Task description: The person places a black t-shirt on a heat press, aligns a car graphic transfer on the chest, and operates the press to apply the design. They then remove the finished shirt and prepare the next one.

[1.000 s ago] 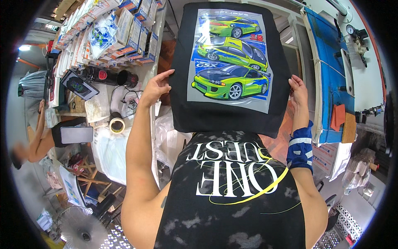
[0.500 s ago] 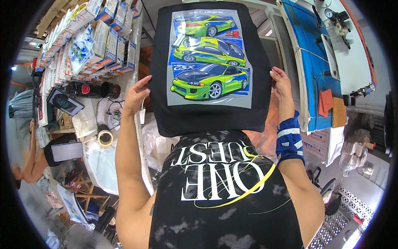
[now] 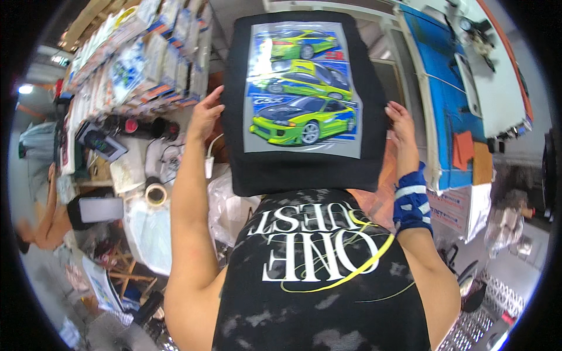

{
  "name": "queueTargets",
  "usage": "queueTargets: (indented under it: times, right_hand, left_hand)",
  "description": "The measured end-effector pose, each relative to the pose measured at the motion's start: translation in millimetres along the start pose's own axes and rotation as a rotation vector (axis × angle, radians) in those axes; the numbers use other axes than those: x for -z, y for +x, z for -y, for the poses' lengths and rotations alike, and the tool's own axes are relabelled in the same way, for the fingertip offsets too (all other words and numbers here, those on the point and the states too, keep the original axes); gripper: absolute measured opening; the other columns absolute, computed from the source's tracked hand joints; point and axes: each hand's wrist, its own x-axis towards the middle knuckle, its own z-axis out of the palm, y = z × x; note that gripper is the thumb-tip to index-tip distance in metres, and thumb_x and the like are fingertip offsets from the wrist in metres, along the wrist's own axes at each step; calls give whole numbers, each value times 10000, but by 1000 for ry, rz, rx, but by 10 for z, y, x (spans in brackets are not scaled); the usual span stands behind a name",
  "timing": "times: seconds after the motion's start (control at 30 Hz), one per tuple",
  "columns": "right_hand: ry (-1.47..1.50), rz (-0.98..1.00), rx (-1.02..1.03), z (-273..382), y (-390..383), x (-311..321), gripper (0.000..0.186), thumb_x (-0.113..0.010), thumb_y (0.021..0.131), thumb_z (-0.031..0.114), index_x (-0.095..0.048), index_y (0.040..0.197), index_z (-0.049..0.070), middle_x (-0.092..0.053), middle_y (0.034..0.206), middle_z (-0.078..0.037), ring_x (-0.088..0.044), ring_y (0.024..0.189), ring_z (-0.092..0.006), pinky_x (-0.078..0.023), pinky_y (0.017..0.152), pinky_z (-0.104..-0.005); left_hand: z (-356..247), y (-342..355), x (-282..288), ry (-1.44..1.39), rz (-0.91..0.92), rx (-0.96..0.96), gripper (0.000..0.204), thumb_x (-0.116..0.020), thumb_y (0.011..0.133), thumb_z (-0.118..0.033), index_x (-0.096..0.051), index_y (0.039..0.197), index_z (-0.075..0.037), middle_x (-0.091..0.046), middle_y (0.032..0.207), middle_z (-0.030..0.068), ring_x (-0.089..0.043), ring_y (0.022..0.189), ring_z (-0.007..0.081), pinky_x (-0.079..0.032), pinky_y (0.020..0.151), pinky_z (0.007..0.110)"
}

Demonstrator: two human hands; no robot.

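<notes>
Between my two hands is a black cloth panel [image 3: 304,175], squarish, with a glossy grey print sheet [image 3: 302,88] showing three green-and-blue cartoon cars. My left hand [image 3: 207,114] grips the panel's left edge, fingers curled at it; my right hand [image 3: 401,123] grips the right edge a little lower. The picture is blurred, and the fingertips behind the panel are hidden. A blue sleeve [image 3: 411,199] with pale stripes covers my right forearm.
Stacked boxes [image 3: 158,52] and a tape roll [image 3: 157,195] lie on the left bench. A blue board with machine fittings [image 3: 448,99] stands at the right. A co-worker's arm [image 3: 50,216] shows at far left. A plastic bag [image 3: 219,205] sits below the panel's left side.
The panel and surroundings first shifted left in the view, then back slightly right. The panel also sits a little lower now. Both hands stay on its edges.
</notes>
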Motion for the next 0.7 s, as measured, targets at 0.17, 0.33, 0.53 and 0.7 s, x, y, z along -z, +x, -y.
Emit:
queueTargets:
  times: [0.17, 0.33, 0.53, 0.7]
  right_hand:
    - [-12, 36, -55, 68, -6, -166, 393, -772, 900, 46, -647, 1272, 33, -722, 1233, -90, -678, 1060, -159, -513, 893, -281]
    - [-252, -75, 13, 153, -115, -232, 260, -745, 920, 52, -687, 1170, 6, -757, 1067, -66, -701, 938, -162, -531, 780, -279]
    - [-1006, 37, 930, 11, -1011, -397, 284, -744, 876, 135, -693, 1140, 44, -675, 1240, -169, -608, 1198, -374, -465, 1054, -479]
    - [-1075, 231, 921, -39, -1449, -580, 382, -753, 859, 206, -684, 1206, 63, -616, 1347, -179, -543, 1301, -409, -404, 1130, -535]
  left_hand:
    - [-18, -112, 4, -66, -47, -13, 688, -599, 862, 87, -512, 1533, -40, -596, 1453, 63, -624, 1070, 90, -465, 798, 206]
    - [92, -139, -51, 275, -170, -84, 608, -633, 904, 48, -561, 1497, -62, -650, 1377, 80, -648, 993, 99, -512, 833, 223]
    - [164, -897, -831, 828, -319, -636, 233, -683, 875, 17, -738, 1099, -13, -682, 1217, 160, -625, 1190, 359, -473, 1077, 444]
    - [269, -1209, -1094, 888, -264, -600, 266, -723, 881, -36, -762, 1144, -30, -694, 1293, 131, -536, 1359, 366, -406, 1152, 481]
